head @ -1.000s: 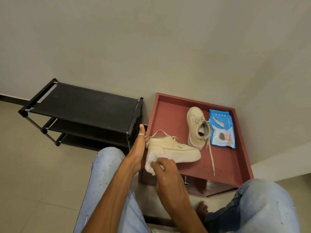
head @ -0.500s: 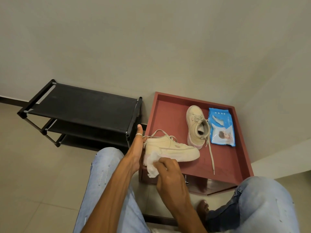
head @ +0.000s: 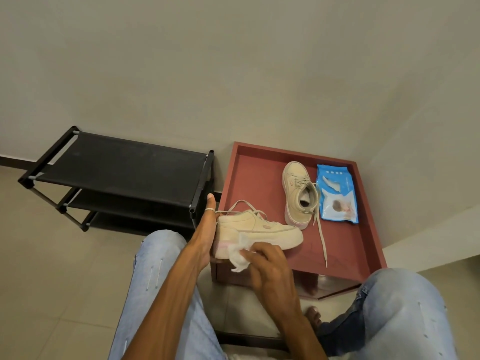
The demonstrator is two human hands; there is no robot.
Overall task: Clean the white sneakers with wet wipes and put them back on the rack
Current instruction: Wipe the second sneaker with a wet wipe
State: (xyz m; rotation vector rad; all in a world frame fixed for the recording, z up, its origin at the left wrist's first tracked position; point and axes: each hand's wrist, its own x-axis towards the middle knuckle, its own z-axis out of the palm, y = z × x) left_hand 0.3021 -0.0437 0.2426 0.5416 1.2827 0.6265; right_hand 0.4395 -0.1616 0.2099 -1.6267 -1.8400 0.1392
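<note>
The left hand (head: pixel 205 237) grips the heel end of the first sneaker (head: pixel 262 231), with one ringed finger extended up the heel. The right hand (head: pixel 270 266), just right of the left, has its fingers curled and pinches a white wet wipe (head: pixel 239 254) against the sole sidewall near the heel. The second sneaker (head: pixel 297 196) lies beyond the right hand on the red tray table (head: pixel 348 258), with the wipes pack (head: pixel 336 194) just beside it. The black rack (head: pixel 124 167) stands beyond the left hand.
</note>
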